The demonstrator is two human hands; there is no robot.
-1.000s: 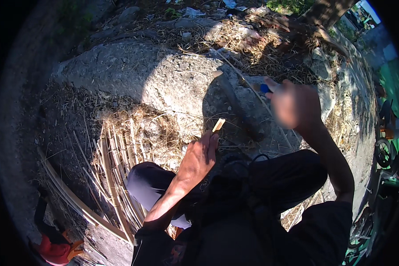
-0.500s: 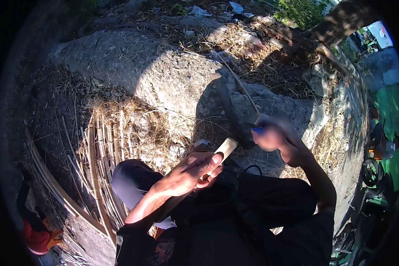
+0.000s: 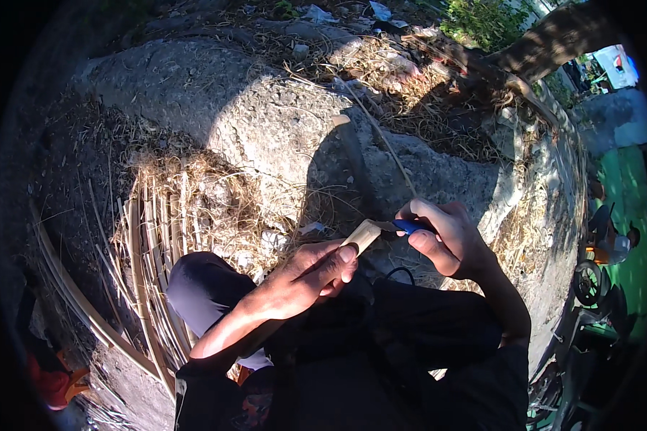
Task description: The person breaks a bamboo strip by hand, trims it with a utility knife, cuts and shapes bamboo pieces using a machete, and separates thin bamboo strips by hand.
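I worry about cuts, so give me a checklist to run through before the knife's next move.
1. Strip held: ok. The left hand holds the strip, its pale end sticking out past the thumb.
2. Knife held: ok. The right hand holds the knife by its blue handle.
3. Blade apart from the left hand: ok. The blade is at the strip's far end, beyond the thumb.
4. Blade touching the strip: cannot tell. They meet or nearly meet; the spot is too small to judge.
5. Hands covered: not ok. Both are bare.
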